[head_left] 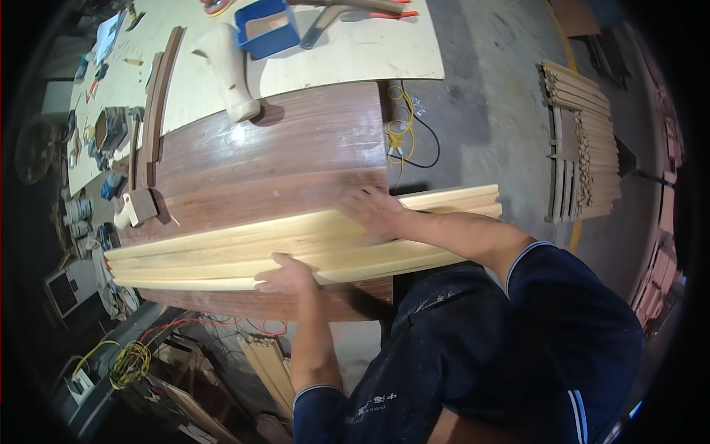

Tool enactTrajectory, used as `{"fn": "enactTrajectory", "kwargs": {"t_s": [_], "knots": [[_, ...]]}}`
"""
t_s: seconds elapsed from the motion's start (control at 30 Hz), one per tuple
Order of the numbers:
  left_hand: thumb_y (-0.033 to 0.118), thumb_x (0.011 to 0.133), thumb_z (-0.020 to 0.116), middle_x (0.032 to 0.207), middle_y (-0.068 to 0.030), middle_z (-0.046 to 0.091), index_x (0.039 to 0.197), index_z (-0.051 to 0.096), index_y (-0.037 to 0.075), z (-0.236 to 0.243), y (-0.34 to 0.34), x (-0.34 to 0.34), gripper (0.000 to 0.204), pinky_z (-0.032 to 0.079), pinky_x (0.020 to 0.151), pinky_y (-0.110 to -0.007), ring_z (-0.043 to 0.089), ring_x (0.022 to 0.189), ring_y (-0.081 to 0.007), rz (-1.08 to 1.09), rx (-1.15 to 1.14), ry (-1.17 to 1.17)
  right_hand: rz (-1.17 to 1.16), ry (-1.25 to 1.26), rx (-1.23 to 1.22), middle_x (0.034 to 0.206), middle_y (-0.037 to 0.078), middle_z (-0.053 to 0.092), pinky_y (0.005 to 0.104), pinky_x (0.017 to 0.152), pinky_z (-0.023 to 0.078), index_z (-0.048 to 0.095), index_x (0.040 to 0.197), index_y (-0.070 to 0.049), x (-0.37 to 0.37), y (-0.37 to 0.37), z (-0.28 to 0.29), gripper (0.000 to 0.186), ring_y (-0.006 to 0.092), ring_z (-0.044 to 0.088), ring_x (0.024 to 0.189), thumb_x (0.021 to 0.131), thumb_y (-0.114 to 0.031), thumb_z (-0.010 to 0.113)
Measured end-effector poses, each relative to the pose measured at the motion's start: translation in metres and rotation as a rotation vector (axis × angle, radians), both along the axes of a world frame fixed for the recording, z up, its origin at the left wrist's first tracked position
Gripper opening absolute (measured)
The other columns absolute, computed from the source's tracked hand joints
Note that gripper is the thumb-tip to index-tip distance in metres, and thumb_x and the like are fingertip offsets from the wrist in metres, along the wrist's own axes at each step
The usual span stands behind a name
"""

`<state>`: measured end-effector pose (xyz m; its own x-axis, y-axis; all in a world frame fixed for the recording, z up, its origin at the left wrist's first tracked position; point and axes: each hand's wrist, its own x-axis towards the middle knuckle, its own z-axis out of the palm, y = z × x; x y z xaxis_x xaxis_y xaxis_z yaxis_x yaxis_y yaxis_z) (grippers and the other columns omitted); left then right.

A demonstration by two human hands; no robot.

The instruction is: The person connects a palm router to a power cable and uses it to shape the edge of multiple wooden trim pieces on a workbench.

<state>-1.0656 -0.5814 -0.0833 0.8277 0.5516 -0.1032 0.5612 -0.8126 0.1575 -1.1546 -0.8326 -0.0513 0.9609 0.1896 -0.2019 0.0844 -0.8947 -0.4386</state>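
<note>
Long pale-yellow ridged timber [185,255] lying across a glossy reddish-brown wooden tabletop [288,137], bare left hand [287,274] at its near edge, thumb and fingers parted, bare right hand [372,213] over its far side, fingers too blurred to tell

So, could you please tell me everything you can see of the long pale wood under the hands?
The pale wood is long and narrow, cream-yellow and apparently unpainted, with lengthwise ridges or seams; whether it is one shaped board or several strips is unclear. It lies across the brown table, its right end higher in the picture and jutting past the table's right edge. The left hand rests at its near side; the blurred right hand is over it farther right, seemingly touching.
</note>
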Motion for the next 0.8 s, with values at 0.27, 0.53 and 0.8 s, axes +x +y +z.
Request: {"fn": "enactTrajectory", "kwargs": {"t_s": [0.27,0.53,0.8], "knots": [[0.054,0.1,0.043,0.154,-0.0421,0.011,0.152,0.01,-0.013,0.003,-0.003,-0.005,0.092,0.033,0.115,-0.052,0.018,0.145,-0.0495,-0.004,-0.01,0.016,-0.061,-0.088,0.127,0.145,0.013,0.047,0.0471,0.11,0.033,0.043,0.145,-0.002,-0.006,-0.002,-0.01,0.086,0.0292,0.038,0.139,0.082,-0.056,0.065],[0.062,0.092,0.046,0.157,-0.0354,0.021,0.153,0.022,-0.009,0.046,-0.011,0.016,0.096,0.014,0.123,-0.051,0.019,0.148,-0.0467,0.04,0.195,0.217,-0.162,0.044,0.159,0.137,0.021,0.054,0.0479,0.11,0.038,0.05,0.137,-0.002,0.017,0.013,0.008,0.087,0.0398,0.049,0.128,0.068,-0.043,0.082],[0.051,0.089,0.059,0.16,-0.0341,0.009,0.154,0.019,-0.007,0.0,0.033,-0.007,0.096,0.014,0.122,-0.054,0.008,0.15,-0.0476,0.074,-0.1,-0.186,-0.101,-0.079,0.056,0.139,0.023,0.052,0.0494,0.11,0.036,0.048,0.14,-0.003,0.003,0.048,0.012,0.086,0.0411,0.046,0.129,0.07,-0.043,0.078]]}}
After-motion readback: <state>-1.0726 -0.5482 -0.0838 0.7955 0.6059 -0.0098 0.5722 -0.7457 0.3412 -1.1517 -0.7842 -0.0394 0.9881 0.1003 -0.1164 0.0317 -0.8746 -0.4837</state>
